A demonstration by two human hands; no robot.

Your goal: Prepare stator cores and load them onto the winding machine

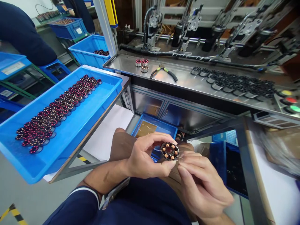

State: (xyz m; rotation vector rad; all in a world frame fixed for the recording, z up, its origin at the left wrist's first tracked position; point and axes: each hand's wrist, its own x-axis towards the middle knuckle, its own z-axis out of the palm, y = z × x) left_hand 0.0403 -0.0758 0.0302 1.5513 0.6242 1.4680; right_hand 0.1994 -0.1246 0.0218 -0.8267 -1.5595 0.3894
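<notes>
Between the thumb and fingers of my left hand (150, 156) is a motor stator (170, 151), a small ring with copper coils around its inside, held above my lap. Thin wire ends stick out from both sides of it. My right hand (202, 181) is at the stator's right edge, thumb and fingertips pinched together on a wire end (181, 157). The tip of that wire is partly hidden by the fingers.
On my left a blue tray (93, 115) carries rows of wound stators (58, 109). The metal ledge ahead bears cutting pliers (164, 72), three wound stators (142, 64) and many black cores (234, 82). Buttons (290, 100) sit at its right end. A blue bin (172, 128) stands below.
</notes>
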